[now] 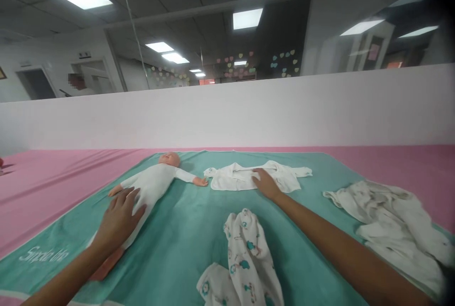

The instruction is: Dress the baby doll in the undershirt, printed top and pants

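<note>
A baby doll (152, 182) in a white bodysuit lies on its back on a teal blanket (188, 230), arms spread. My left hand (119, 218) rests flat on the doll's lower body, fingers apart. My right hand (265, 182) reaches forward and lies flat, fingers stretched out, on a small white baby shirt (234, 178) spread out beside the doll's hand. Neither hand grips anything.
Printed baby trousers (245, 258) lie in the near middle of the blanket. A crumpled white cloth (387, 220) sits at the right. Pink sheet (46, 178) covers the surface around the blanket. A white partition wall (249, 111) stands behind.
</note>
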The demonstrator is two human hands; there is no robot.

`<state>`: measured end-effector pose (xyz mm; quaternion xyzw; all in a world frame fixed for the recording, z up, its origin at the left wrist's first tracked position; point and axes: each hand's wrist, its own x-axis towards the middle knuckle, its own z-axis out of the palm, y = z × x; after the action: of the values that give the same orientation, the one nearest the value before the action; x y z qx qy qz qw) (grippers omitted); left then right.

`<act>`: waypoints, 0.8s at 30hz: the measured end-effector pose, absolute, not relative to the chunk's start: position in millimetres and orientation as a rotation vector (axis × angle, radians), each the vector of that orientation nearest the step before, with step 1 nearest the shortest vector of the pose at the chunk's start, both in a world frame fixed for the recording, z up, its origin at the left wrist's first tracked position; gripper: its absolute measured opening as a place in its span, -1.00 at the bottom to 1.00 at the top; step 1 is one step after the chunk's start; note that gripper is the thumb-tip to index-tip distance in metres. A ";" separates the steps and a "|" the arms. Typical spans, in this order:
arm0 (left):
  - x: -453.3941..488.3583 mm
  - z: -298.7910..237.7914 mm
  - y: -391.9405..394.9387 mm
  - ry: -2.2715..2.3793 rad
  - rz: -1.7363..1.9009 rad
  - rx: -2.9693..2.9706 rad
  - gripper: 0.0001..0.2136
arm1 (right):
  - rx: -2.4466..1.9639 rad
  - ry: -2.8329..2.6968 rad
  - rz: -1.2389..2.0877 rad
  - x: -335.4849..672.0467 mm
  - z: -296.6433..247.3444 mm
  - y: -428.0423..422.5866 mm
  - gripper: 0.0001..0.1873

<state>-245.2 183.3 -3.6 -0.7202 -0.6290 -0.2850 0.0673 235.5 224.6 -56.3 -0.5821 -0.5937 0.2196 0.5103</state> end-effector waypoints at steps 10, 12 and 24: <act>-7.3 -27.7 256.4 -1.680 -0.632 -2.609 -0.45 | -1.867 -1.180 0.182 387.8 -83.6 187.0 -0.63; 20.1 -31.0 277.1 -1.792 -0.590 -2.534 -0.43 | -1.793 -1.124 0.252 389.0 -86.4 190.4 -0.70; 64.6 -4.8 269.8 -2.022 -0.653 -2.706 -0.87 | -0.986 -0.856 0.923 325.2 -60.8 193.4 -0.70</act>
<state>64.6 269.8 -4.8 -0.7778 -0.5811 -0.1877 -0.1488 325.2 193.4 -60.8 -0.4420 -0.3837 0.4140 0.6971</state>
